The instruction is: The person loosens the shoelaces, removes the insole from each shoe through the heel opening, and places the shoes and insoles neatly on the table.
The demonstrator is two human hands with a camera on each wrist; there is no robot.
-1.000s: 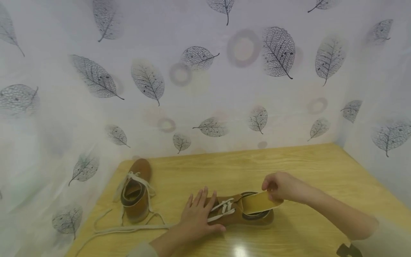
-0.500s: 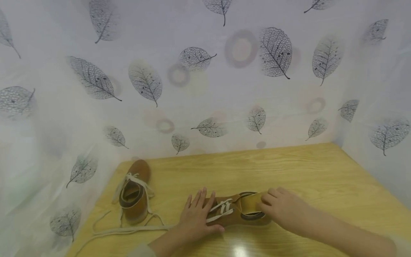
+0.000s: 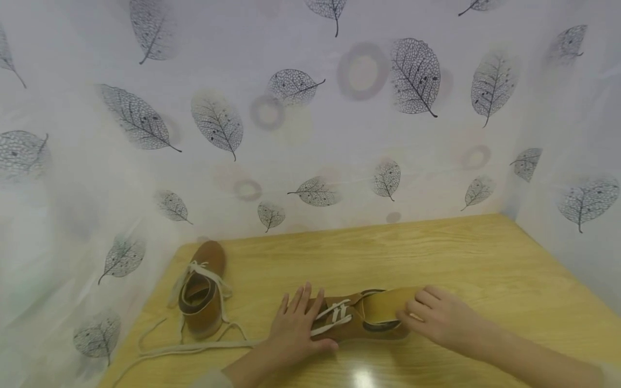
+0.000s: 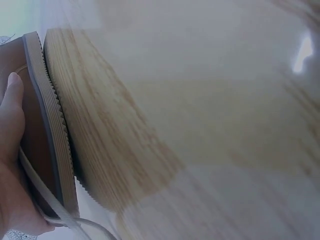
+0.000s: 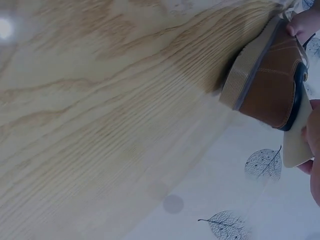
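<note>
A brown leather shoe (image 3: pixel 339 310) with untied cream laces lies on its sole across the table, toe to the left. My left hand (image 3: pixel 296 323) rests over its toe with straight, spread fingers, the thumb along the near side. In the left wrist view the thumb lies against the brown upper (image 4: pixel 37 135). My right hand (image 3: pixel 439 315) pinches the rear end of a tan insole (image 3: pixel 383 307), whose front part lies inside the shoe opening. In the right wrist view the pale insole (image 5: pixel 296 145) sticks out past the heel, partly covered by the fingers.
A second brown shoe (image 3: pixel 204 291) stands at the left of the wooden table (image 3: pixel 466 253), its laces tied. A long loose lace (image 3: pixel 194 348) trails over the table from under my left hand. Leaf-printed sheeting (image 3: pixel 267 134) surrounds the table at the back and sides.
My right hand came down and left with the insole toward the shoe opening, then drew back slightly right, and more insole shows behind the heel. My left hand has stayed on the toe.
</note>
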